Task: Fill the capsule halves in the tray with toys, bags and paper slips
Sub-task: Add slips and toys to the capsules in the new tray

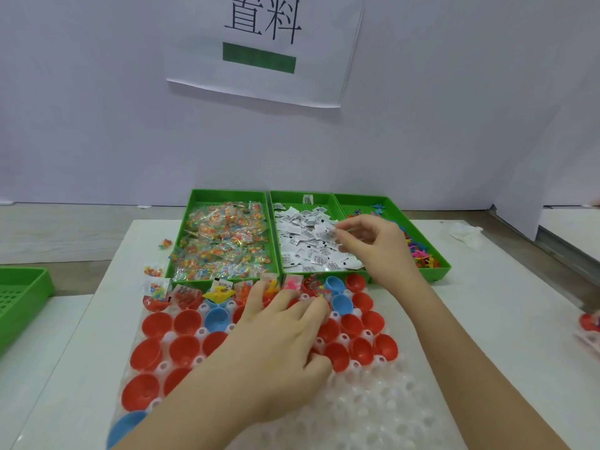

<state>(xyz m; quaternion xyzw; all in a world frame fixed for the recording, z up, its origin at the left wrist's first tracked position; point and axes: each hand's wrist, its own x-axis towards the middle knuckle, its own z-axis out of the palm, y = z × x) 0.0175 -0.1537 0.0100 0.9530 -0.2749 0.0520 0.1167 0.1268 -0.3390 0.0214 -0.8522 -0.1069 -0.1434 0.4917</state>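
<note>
We reach into the middle bin of paper slips [311, 241] with our right hand [376, 245], fingers pinched together among the slips; whether one is caught we cannot tell. Our left hand [276, 339] lies palm-down on the clear tray [373, 414], fingers curled over the capsule halves [181, 349]; what it grips, if anything, is hidden. Only the far row shows toys, bags and slips. The red and blue halves nearer us sit empty, so we judge most filling remains.
</note>
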